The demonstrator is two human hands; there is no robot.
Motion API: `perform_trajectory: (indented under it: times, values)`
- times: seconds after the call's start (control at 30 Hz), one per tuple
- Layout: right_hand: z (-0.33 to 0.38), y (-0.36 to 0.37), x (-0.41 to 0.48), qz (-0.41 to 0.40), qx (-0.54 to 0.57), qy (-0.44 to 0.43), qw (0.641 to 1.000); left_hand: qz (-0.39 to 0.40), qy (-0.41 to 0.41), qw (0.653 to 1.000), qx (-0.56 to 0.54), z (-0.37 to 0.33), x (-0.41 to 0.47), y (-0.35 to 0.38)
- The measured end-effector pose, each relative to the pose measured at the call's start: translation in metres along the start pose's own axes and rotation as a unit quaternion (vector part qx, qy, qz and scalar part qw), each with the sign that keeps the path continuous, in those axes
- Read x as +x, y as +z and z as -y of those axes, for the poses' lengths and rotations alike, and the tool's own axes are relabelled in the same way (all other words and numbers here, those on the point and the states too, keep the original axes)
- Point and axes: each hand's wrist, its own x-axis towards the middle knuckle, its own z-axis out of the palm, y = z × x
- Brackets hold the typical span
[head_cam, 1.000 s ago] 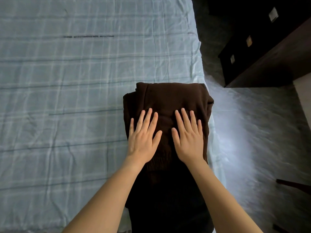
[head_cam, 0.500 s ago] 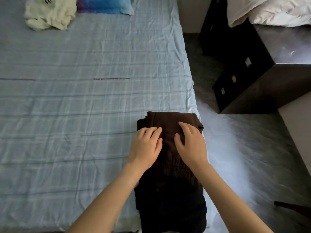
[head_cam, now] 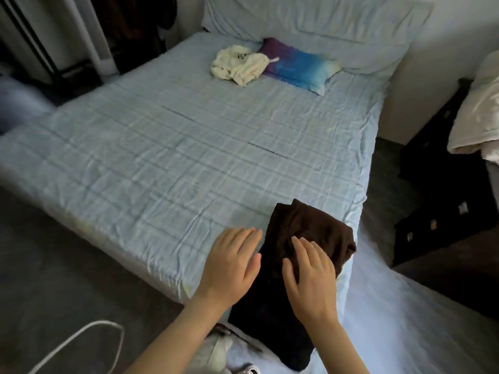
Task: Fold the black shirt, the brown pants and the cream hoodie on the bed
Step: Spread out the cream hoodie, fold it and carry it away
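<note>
Brown pants point(head_cam: 313, 228) sit folded at the near corner of our bed point(head_cam: 175, 163), lower right of frame, with our right hand point(head_cam: 310, 279) flat on them, fingers straight. Left hand point(head_cam: 232, 265) is spread open just left of them, gripping nothing; the cream hoodie point(head_cam: 239, 64) is crumpled top centre by the blue-purple pillow point(head_cam: 299, 67).

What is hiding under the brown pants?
A black garment, likely the folded shirt, sticks out from under the brown pants at the near end, on the bed. How far it reaches underneath is covered.
</note>
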Motion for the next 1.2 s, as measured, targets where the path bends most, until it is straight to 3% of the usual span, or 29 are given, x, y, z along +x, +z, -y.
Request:
perform_trajectory:
  times: [0.17,0.43,0.67,0.97,1.2]
  values:
    - [0.029,0.026,-0.028,0.100,-0.006,-0.073,0.992,0.033,-0.136,0.990,0.034,0.009,-0.075,-0.024]
    - [0.141,0.081,-0.014,0.184,0.035,-0.226,0.956,-0.081,-0.271,0.955,0.089,0.076,-0.147,-0.099]
    - [0.298,0.167,0.003,0.235,0.075,-0.335,0.909,-0.150,-0.381,0.901,0.144,0.190,-0.217,-0.172]
    - [0.509,0.272,0.012,0.305,0.055,-0.488,0.816,-0.206,-0.518,0.809,0.187,0.322,-0.309,-0.284]
    - [0.631,0.362,0.080,0.316,0.064,-0.483,0.814,-0.220,-0.547,0.788,0.176,0.475,-0.294,-0.315]
